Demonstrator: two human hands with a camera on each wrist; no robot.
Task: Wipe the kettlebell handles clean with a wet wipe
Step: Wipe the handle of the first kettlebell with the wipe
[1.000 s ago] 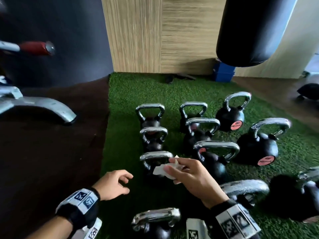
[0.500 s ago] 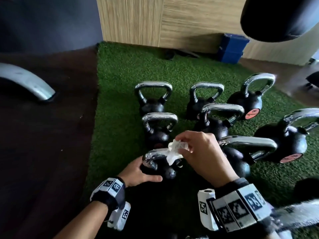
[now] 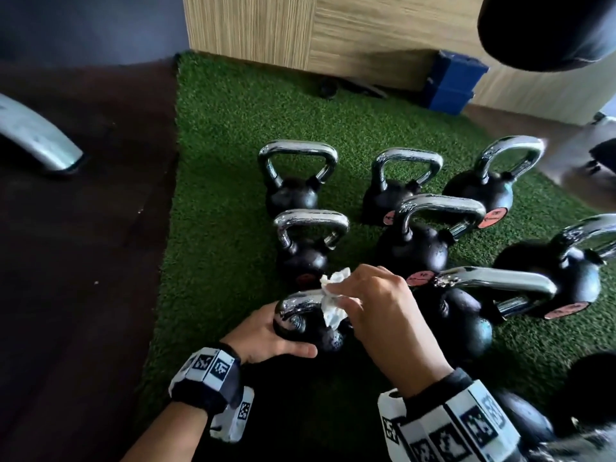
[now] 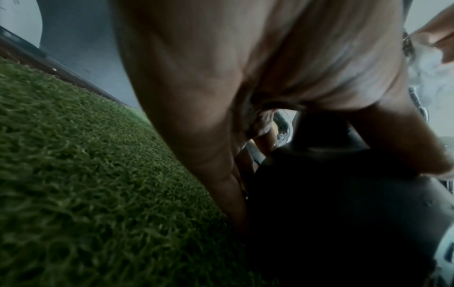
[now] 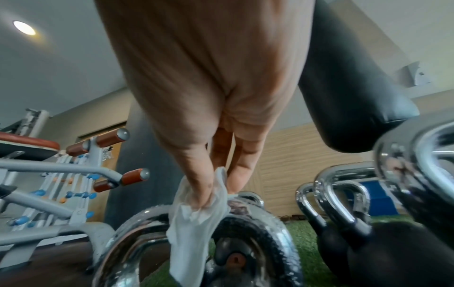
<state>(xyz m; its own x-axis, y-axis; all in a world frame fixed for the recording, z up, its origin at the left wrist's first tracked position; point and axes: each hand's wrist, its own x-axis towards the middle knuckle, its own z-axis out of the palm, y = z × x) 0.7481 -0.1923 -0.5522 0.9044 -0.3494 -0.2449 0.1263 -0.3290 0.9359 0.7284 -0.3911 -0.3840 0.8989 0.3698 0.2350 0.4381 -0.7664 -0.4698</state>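
Several black kettlebells with chrome handles stand on green turf point(image 3: 216, 181). The nearest small kettlebell point(image 3: 328, 338) has a chrome handle point(image 3: 300, 303) point(image 5: 137, 223). My right hand point(image 3: 376, 315) pinches a crumpled white wet wipe point(image 3: 333, 311) point(image 5: 194, 219) and presses it over the top of that handle. My left hand point(image 3: 266, 335) grips the kettlebell's black body point(image 4: 343, 203) from the left, thumb across its front; the left wrist view shows the palm against the dark ball.
More kettlebells point(image 3: 300, 181) point(image 3: 416, 241) point(image 3: 466, 315) crowd behind and to the right. Dark floor point(image 3: 83, 261) lies left of the turf, with a grey machine foot point(image 3: 36, 138). A black punch bag point(image 3: 546, 28) hangs at top right; blue blocks point(image 3: 453, 81) sit by the wood wall.
My left hand moved from the turf onto the kettlebell's body and grips it. My right hand brought the wipe down over the handle. The head view tilted downward and closer.
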